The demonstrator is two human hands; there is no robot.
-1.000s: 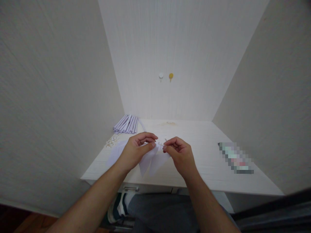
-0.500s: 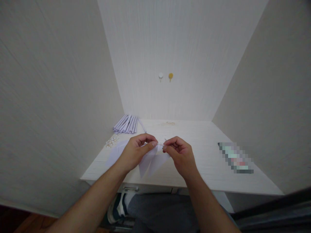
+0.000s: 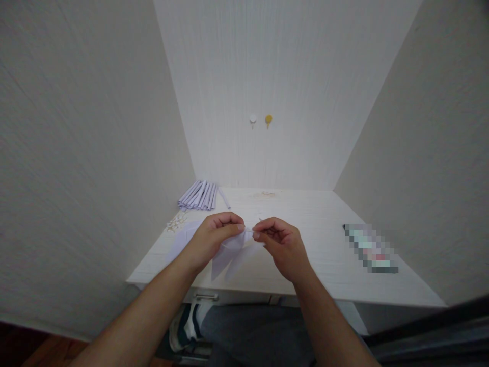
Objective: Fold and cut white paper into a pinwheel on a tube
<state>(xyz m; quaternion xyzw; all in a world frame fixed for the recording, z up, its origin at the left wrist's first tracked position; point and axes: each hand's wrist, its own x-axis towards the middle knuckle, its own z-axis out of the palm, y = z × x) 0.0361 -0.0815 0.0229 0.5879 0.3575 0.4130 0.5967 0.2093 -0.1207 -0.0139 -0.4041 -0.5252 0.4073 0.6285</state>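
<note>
Desk [image 3: 313,244]: pale wood-grain top boxed in by three plain walls; I work over its front edge, above my lap.
Folded white paper [image 3: 229,255]: held up off the desk between both hands, its pointed flaps hanging down toward me. I judge the grip sits at the top so the folds hang free.
Left hand [image 3: 208,239]: thumb and forefinger closed tight on the paper's upper corner, other fingers curled.
Right hand [image 3: 282,244]: fingertips pinched shut on the same corner, meeting the left; a thin sliver shows above them, too small to identify.
Flat sheet [image 3: 182,238]: lies under my left wrist.
Bundle of folded paper strips [image 3: 199,195]: back left, well apart.
Pixelated object [image 3: 370,248]: right side, clear of my hands.
Small pale bits [image 3: 175,223]: left edge.
Wall pegs [image 3: 252,119]: one white, one gold.
</note>
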